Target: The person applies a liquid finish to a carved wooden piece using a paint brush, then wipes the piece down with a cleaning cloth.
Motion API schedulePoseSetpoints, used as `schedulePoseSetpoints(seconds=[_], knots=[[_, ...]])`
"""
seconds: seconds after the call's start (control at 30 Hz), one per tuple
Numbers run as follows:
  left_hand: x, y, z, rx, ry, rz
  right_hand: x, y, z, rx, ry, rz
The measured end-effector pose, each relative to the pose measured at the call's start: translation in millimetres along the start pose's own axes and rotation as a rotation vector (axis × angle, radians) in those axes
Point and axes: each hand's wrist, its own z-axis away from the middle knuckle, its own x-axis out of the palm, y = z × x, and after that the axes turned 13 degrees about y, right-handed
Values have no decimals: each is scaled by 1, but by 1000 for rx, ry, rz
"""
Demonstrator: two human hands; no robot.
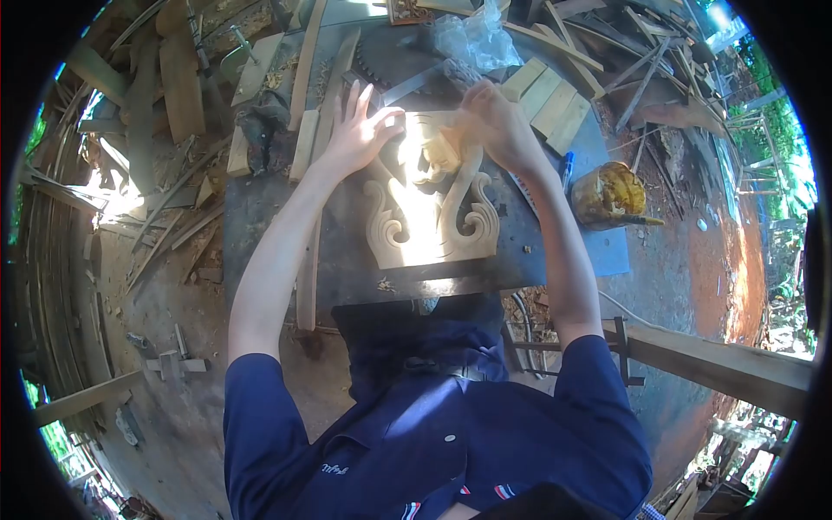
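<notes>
A carved wooden panel (433, 217) with scrolls lies on the dark worktable (347, 282), partly washed out by bright sunlight. My left hand (362, 132) is at the panel's upper left edge, its fingers spread and the thumb towards the wood. At the upper right of the panel is my right hand (498, 126), bent inward with the fingers blurred; whether it holds anything cannot be made out. A pale carved piece (442, 154) shows in the middle of the panel between my hands.
Right of my right forearm stand a stained pot (609, 195) with a brush across it and a blue pen (568, 171). Wooden blocks (555, 108) and a clear plastic bag (478, 39) lie beyond. Strips of wood (308, 156) are on the left; a beam (719, 364) lies lower right.
</notes>
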Motion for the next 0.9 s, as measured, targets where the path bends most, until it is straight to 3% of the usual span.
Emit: schedulePoseSetpoints(seconds=[0.1,0.23,0.3,0.33,0.47,0.57,0.63,0.67,0.7,0.77,0.83,0.87,0.9], knots=[[-3,1,1,-17,-18,-21,6,-7,3,17,185,-64],[-4,2,0,-27,-42,-26,-6,-5,-2,44,30,19],[-4,2,-1,-27,-47,-32,2,0,-3,-99,215,-61],[-4,2,-1,-30,-54,-41,-3,-4,-2,-6,145,-65],[-9,4,-3,-16,-53,-85,-3,2,-7,42,105,113],[-12,5,-6,-1,-63,-131,3,1,-6,-7,287,-73],[-24,14,-7,121,203,-238,1,-4,-5,11,79,59],[-33,16,-7,120,207,-241,4,3,-8,12,149,81],[-48,21,-6,37,174,-195,5,3,-8,9,148,81],[-68,34,6,-48,142,-153,10,0,-7,-67,370,6],[-84,52,27,-228,262,305,15,10,-8,-37,278,-135],[-99,65,34,-229,262,301,18,13,-9,-7,188,-272],[-119,84,40,-337,-13,148,17,9,-8,-7,185,-274]])
